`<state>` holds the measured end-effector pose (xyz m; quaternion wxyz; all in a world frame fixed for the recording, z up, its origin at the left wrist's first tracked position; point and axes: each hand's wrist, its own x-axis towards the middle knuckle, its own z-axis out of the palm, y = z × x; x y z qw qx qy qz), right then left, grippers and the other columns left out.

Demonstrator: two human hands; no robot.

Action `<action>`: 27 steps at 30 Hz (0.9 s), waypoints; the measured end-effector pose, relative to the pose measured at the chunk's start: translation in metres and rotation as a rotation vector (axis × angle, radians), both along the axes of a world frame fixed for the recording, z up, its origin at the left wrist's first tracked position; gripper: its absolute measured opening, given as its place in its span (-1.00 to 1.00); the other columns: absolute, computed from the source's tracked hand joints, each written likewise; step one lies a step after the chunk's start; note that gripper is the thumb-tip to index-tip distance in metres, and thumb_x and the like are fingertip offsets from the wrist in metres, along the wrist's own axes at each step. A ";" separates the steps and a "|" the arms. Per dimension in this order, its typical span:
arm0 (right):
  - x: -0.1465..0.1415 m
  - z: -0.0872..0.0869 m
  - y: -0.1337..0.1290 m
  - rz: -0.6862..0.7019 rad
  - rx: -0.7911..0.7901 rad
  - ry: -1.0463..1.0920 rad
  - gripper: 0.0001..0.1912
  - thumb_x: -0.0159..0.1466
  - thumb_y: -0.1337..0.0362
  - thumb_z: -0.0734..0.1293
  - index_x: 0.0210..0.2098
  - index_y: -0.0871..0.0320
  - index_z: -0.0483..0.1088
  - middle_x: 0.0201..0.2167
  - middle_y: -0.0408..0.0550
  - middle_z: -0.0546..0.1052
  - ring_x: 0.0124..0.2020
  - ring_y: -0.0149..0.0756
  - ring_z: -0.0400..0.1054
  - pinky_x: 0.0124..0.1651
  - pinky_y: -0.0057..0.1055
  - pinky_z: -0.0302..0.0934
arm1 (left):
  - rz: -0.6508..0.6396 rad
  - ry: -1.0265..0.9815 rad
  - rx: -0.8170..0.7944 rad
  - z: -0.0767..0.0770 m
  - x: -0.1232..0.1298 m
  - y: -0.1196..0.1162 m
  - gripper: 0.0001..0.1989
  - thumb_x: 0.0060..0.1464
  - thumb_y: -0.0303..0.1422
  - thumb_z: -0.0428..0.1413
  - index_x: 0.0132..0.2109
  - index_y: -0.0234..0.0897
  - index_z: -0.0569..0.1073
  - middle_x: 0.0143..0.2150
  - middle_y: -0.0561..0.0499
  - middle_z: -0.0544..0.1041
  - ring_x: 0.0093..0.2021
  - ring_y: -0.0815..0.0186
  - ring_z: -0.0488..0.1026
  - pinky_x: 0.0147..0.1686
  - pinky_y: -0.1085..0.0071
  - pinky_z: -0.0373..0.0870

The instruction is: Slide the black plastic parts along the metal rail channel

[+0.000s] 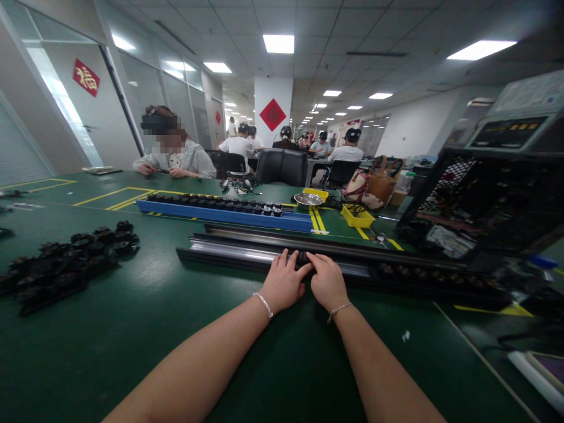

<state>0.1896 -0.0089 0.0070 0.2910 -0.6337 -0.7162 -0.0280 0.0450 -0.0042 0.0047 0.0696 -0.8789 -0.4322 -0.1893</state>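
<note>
My left hand (pixel 285 281) and my right hand (pixel 328 283) meet over a long black channel rail (pixel 233 251) with a shiny metal inside. Between their fingertips is a small round black part (pixel 302 258), sitting in the channel. The left thumb and forefinger press at its left and near side, while the right forefinger touches its right side. The other right fingers are curled under. Toward the right end of the rail, several similar dark parts (pixel 409 271) sit in a row. A second dark rail (pixel 251 235) lies just behind.
A pile of black parts (pixel 66 264) lies at left on the green table (pixel 198 352). Behind the rails are a blue tray (pixel 220 216) of parts, a metal bowl (pixel 308 200) and a yellow bin (pixel 358 217). An open computer case (pixel 484 200) stands right. A person (pixel 180 153) sits opposite.
</note>
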 end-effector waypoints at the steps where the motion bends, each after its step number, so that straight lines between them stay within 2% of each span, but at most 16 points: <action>1: -0.001 0.000 0.000 0.006 0.000 -0.010 -0.42 0.05 0.53 0.10 0.05 0.21 0.35 0.01 0.03 0.44 0.09 -0.25 0.20 0.14 -0.30 0.05 | 0.001 0.001 0.001 0.000 0.000 0.000 -0.43 0.01 -0.26 0.08 0.20 -0.02 0.18 0.27 -0.13 0.16 0.27 -0.07 0.02 0.14 -0.06 0.02; 8: -0.003 0.001 -0.001 0.037 -0.007 -0.057 -0.40 0.05 0.54 0.09 0.07 0.21 0.33 0.05 0.00 0.42 0.13 -0.24 0.15 0.18 -0.27 -0.02 | 0.009 -0.019 0.033 -0.005 0.001 0.001 -0.42 0.01 -0.28 0.08 0.20 -0.11 0.18 0.26 -0.21 0.16 0.26 -0.09 0.03 0.16 -0.03 0.00; 14: -0.004 0.000 -0.004 0.033 -0.022 -0.085 -0.39 0.06 0.51 0.10 0.11 0.17 0.29 0.08 -0.04 0.39 0.17 -0.24 0.11 0.21 -0.23 -0.09 | 0.037 -0.032 0.033 -0.005 0.003 0.001 -0.44 0.03 -0.29 0.06 0.20 -0.11 0.17 0.26 -0.18 0.18 0.26 -0.05 0.05 0.16 0.00 0.02; 22: -0.004 -0.005 -0.006 -0.127 -0.047 -0.132 -0.43 0.14 0.43 0.09 0.15 0.11 0.23 0.21 -0.10 0.23 0.23 -0.12 0.00 0.23 -0.01 -0.22 | 0.054 -0.023 0.017 -0.004 0.003 0.001 -0.44 0.02 -0.32 0.06 0.20 -0.10 0.19 0.26 -0.17 0.17 0.25 -0.01 0.07 0.18 0.04 0.00; 27: -0.005 -0.006 -0.007 -0.152 -0.067 -0.182 -0.45 0.14 0.38 0.13 0.14 0.07 0.23 0.26 -0.11 0.15 0.26 -0.13 -0.06 0.25 -0.02 -0.25 | 0.093 0.014 0.011 -0.002 0.003 -0.001 -0.45 0.02 -0.30 0.06 0.20 -0.07 0.18 0.27 -0.16 0.16 0.25 0.00 0.08 0.18 0.07 -0.01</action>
